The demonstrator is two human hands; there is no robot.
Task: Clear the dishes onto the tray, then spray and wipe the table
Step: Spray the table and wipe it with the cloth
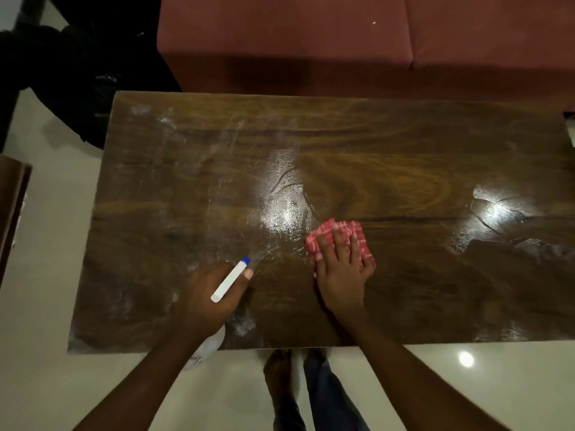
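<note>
Over the table's [404, 144] near edge, the left hand [211, 293] has its fingers curled round a spray bottle [230, 279], nozzle aimed inward. Just beyond, the right hand [340, 269] presses a red cloth [336, 230] flat, fingers spread. Wet streaks shine past it, and a sofa [311, 42] stands behind.

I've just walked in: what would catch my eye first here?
A red checked cloth lies flat under the right hand near the front middle of the table. Left of it, the left hand grips a white spray bottle with a blue tip. Wet glare shines on the dark wood at centre and right.
</note>
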